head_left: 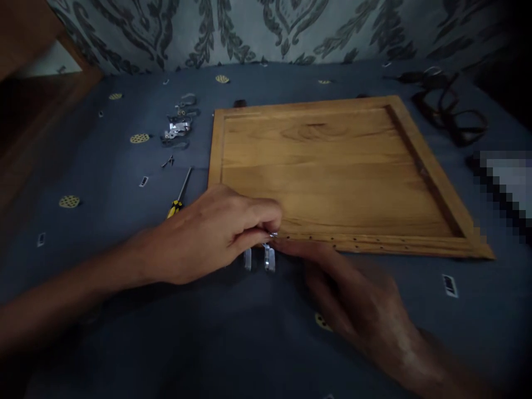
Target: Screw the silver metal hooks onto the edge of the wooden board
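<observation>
A wooden framed panel (316,172) lies flat on the blue patterned cloth, with a row of small dark holes along its near edge. My left hand (216,233) is closed in a pinch at that edge, thumb and forefinger on a small shiny metal piece (273,235). Just below the fingers, a silvery metal hook (270,259) and a second hook (248,259) stick out past the edge. My right hand (357,293) reaches in with its forefinger stretched along the edge, its tip close to the metal piece. Whether it touches is unclear.
Left of the panel lie a yellow-and-black screwdriver (176,207), several metal hooks (178,128) in a pile and a few small screws (168,161). Dark-framed glasses (453,116) and keys (428,77) lie at the far right. A patterned cloth (249,33) rises behind.
</observation>
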`<state>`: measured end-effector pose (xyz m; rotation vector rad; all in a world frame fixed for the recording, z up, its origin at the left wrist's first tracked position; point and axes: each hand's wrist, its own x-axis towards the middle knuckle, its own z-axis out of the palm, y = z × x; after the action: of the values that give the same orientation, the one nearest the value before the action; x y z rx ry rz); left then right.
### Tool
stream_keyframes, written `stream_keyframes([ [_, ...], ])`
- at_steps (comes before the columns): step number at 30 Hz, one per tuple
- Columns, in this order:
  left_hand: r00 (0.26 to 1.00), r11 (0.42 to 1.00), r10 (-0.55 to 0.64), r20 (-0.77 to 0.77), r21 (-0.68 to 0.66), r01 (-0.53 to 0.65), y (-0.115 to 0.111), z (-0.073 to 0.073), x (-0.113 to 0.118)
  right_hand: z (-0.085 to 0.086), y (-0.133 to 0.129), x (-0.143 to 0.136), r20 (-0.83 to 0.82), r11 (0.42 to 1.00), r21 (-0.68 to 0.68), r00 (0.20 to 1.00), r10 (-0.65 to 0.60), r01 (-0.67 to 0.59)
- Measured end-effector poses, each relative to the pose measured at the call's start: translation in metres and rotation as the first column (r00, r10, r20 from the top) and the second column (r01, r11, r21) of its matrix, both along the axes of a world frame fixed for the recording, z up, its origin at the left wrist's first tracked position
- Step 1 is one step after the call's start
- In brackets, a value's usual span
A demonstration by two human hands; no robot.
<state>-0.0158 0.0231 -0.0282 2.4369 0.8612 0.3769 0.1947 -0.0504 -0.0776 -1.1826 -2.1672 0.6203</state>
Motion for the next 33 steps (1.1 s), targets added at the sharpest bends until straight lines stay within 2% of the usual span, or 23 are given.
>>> stream_keyframes([
  [8, 0.989, 0.997, -0.072, -0.126, -0.029, 0.069, 0.005, 0.001, 0.0, -0.003, -0.001, 0.001, 0.006, 0.999, -0.027, 0.999, -0.033, 0.033],
  [17, 0.983, 0.99, -0.141, -0.116, -0.003, 0.142, 0.002, 0.008, 0.004, -0.005, -0.003, 0.003, 0.0, 0.999, -0.006, 0.999, -0.039, 0.039],
  [26, 0.988, 0.993, -0.094, -0.123, -0.085, 0.084, 0.004, 0.003, 0.007, -0.003, -0.001, 0.003, -0.029, 0.999, -0.041, 0.999, -0.028, 0.027],
  [33, 0.983, 0.986, -0.157, -0.093, -0.065, 0.151, 0.007, 0.005, 0.009, -0.005, 0.0, 0.003, -0.011, 1.0, 0.017, 1.0, -0.022, 0.023],
])
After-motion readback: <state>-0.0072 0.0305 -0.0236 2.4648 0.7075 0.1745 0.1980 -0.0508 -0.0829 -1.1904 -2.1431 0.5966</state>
